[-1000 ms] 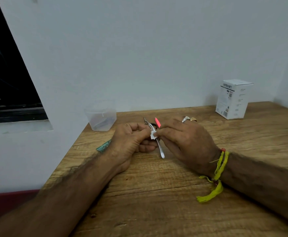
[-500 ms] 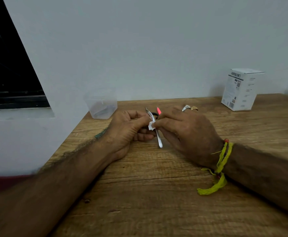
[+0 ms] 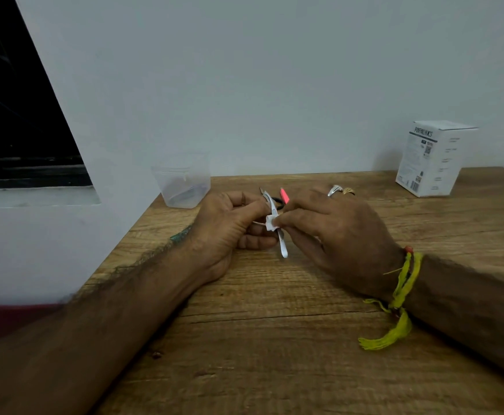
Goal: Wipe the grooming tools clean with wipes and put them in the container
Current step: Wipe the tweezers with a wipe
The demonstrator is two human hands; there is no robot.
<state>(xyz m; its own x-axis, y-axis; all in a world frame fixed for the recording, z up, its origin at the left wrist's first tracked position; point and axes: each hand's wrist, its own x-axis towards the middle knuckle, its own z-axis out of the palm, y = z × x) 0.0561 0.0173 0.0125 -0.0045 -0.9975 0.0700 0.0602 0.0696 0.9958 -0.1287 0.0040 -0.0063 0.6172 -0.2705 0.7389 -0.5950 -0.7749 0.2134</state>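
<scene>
My left hand [image 3: 229,226] grips a slim silver grooming tool [image 3: 282,248] by its upper part, its lower end pointing down toward the table. My right hand [image 3: 334,232] pinches a small white wipe [image 3: 271,222] against the tool's shaft. Behind my hands on the table lie a pink-tipped tool [image 3: 284,195] and a dark one, partly hidden. A clear plastic container [image 3: 182,184] stands at the back left with something dark inside.
A white printed box [image 3: 433,158] stands at the back right of the wooden table [image 3: 274,339]. The table's left edge drops beside a white wall and a dark window. Both forearms rest on the tabletop.
The camera view has shifted slightly. My right hand's wipe has slid a little along the tool's shaft; both hands stay in the same place.
</scene>
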